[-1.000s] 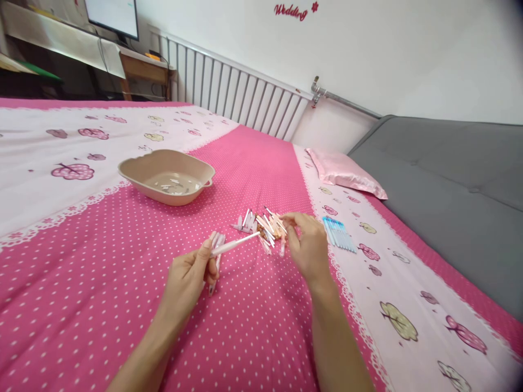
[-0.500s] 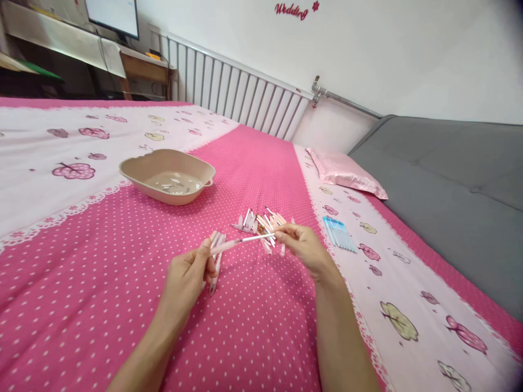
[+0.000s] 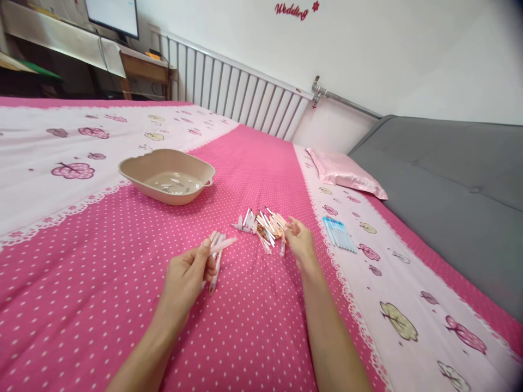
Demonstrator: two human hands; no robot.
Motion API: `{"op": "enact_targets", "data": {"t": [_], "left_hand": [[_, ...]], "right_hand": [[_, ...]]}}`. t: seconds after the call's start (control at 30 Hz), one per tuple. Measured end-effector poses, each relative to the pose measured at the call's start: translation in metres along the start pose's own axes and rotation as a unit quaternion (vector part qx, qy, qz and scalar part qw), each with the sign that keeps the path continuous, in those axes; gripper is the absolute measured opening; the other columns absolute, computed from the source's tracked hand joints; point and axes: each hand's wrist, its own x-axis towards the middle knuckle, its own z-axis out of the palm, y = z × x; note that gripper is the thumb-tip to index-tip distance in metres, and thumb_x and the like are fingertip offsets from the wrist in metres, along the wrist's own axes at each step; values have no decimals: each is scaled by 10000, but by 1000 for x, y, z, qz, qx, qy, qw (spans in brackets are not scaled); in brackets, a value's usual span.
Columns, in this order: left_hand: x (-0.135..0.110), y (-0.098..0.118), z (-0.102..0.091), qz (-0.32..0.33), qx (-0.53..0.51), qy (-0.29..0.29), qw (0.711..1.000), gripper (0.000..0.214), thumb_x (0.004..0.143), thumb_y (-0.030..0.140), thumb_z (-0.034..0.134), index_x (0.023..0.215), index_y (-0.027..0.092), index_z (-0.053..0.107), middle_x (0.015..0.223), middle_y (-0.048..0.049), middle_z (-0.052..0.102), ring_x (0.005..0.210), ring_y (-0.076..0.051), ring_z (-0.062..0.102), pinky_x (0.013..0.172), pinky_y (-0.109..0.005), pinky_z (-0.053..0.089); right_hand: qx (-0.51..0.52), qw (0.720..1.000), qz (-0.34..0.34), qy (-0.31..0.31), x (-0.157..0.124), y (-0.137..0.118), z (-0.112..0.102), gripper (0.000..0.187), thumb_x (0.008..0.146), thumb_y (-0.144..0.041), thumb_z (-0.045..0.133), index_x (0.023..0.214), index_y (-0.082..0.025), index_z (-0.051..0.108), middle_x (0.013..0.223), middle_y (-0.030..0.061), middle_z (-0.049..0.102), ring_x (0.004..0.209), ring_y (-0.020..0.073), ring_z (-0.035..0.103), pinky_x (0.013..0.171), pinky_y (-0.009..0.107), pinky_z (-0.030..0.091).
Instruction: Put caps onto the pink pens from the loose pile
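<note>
My left hand (image 3: 192,267) is closed around a pale pink pen barrel (image 3: 224,245), whose free end points right toward the pile. Just behind and below those fingers, several pink pens (image 3: 216,272) lie on the bedspread. My right hand (image 3: 300,240) is at the right edge of a loose pile of pen parts (image 3: 267,226); its thumb and forefinger look apart, with nothing visible between them. The pile mixes white refills with dark tips, pinkish barrels and small caps. Whether the right fingertips touch a part is hard to see.
A beige basin (image 3: 167,175) with small white and clear bits inside stands at the left. A row of blue-topped pens (image 3: 339,234) lies to the right. Beyond are a pink pillow (image 3: 347,173), a grey padded headboard (image 3: 445,185) and a radiator (image 3: 232,81).
The white refill has come away from the barrel in my left hand. My right hand has moved slightly left to the pile and let go of the refill. My left hand stayed put.
</note>
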Motion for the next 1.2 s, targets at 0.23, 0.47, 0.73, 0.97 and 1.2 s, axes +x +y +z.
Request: {"op": "enact_targets", "data": {"t": [0.23, 0.47, 0.73, 0.97, 1.2], "left_hand": [[-3, -4, 4, 105, 212, -66, 969, 488, 784, 569, 449, 511, 166, 479, 454, 30, 414, 425, -94, 376, 441, -221, 257], [-4, -4, 8, 122, 209, -115, 964, 474, 814, 545, 406, 540, 168, 493, 483, 21, 437, 462, -110, 406, 475, -233, 286], [-4, 0, 1, 66, 241, 6, 968, 381, 756, 551, 488, 694, 185, 571, 536, 14, 533, 494, -138, 491, 505, -245, 337], [-3, 6, -1, 26, 387, 98, 916, 293, 738, 480, 507, 844, 230, 618, 786, -37, 656, 686, -205, 594, 566, -270, 365], [-5, 3, -1, 73, 509, 37, 857, 274, 749, 465, 479, 742, 240, 636, 752, -61, 671, 639, -230, 599, 529, -276, 335]], "right_hand": [[68, 934, -1, -352, -42, -63, -7, 417, 762, -356, 639, 1155, -228, 579, 1138, 61, 621, 980, 181, 593, 844, 350, 471], [5, 874, -75, -479, -65, -75, 7, 153, 793, -332, 609, 807, -187, 656, 772, 1, 630, 748, 152, 576, 724, 312, 440], [87, 994, 51, -38, -12, -28, -11, 278, 713, -407, 632, 839, -161, 656, 823, 45, 663, 767, 176, 598, 699, 299, 450], [143, 986, 87, 21, 13, 14, 0, 463, 747, -353, 562, 1171, -170, 533, 1111, 111, 622, 980, 186, 610, 756, 284, 509], [126, 988, 89, -4, 8, 8, 0, 655, 756, -296, 521, 1369, -162, 337, 1456, 128, 318, 1309, 202, 362, 1006, 349, 387]]}}
